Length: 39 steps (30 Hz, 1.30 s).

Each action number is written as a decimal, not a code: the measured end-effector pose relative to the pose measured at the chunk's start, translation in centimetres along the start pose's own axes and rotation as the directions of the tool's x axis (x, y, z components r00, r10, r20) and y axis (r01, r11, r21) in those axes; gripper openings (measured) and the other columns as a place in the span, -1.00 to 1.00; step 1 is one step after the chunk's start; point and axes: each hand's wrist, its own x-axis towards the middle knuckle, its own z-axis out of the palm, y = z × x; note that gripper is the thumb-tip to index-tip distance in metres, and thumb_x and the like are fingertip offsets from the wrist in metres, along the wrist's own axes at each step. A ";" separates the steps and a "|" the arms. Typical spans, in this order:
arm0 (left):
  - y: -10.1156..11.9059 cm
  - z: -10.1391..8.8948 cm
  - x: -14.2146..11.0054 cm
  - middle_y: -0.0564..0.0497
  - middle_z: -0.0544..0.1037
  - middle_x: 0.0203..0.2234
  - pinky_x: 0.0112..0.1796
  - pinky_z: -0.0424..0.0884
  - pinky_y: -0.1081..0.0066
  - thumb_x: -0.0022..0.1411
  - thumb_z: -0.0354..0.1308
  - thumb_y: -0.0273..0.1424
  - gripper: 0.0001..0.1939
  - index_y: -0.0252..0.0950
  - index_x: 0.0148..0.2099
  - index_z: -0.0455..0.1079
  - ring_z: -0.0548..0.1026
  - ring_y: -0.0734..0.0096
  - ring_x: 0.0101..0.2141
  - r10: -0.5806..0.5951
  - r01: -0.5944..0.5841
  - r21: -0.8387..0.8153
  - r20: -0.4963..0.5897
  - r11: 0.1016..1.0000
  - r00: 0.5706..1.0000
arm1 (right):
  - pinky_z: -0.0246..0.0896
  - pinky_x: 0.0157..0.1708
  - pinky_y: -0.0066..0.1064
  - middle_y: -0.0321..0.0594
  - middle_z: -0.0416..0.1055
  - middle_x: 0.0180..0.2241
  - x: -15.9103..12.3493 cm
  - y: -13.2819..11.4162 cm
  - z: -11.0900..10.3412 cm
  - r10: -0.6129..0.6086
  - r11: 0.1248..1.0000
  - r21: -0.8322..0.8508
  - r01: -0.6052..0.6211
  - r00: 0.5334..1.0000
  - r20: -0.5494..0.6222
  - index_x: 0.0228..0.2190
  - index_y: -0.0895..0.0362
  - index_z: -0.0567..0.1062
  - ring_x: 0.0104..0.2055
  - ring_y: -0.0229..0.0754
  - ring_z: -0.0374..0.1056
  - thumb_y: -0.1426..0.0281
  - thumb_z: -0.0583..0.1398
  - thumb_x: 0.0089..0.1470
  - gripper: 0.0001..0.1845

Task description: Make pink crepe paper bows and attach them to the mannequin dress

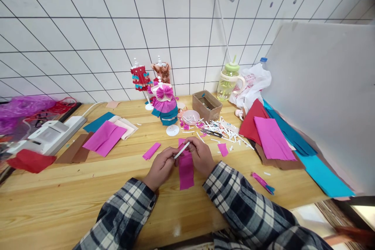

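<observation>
Both hands meet at the middle of the table over a strip of magenta crepe paper (186,172). My left hand (164,166) pinches one end of a narrow white strip (182,150), and my right hand (200,154) pinches the other end. The white strip slants up to the right, across the upper part of the magenta paper. Whether the hands also touch the paper is hidden by the fingers. Just left of them lies a smaller folded magenta piece (151,151). A small magenta scrap (223,149) rests to the right.
Behind the hands stand small paper dresses on stands, the nearest a magenta and teal dress (165,105). A pink bowl (190,117), a cardboard box (207,105), scissors (211,133) and many white strips (231,131) lie nearby. Crepe sheets (274,136) and a power strip (49,136) flank them.
</observation>
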 end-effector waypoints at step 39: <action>0.4 0.1 0.0 -0.02 0.49 -0.33 0.19 0.06 0.10 0.33 -0.04 -0.18 -0.71 -0.27 -0.22 0.37 0.44 0.29 -0.19 0.060 -0.065 -0.144 -0.036 0.988 0.998 | 0.28 -0.15 -0.28 -0.19 0.54 -0.19 -0.1 -0.1 -1.1 -0.107 0.962 -0.253 0.102 0.994 -0.007 -0.01 0.03 0.47 -0.18 -0.12 0.42 0.37 0.03 0.24 -0.65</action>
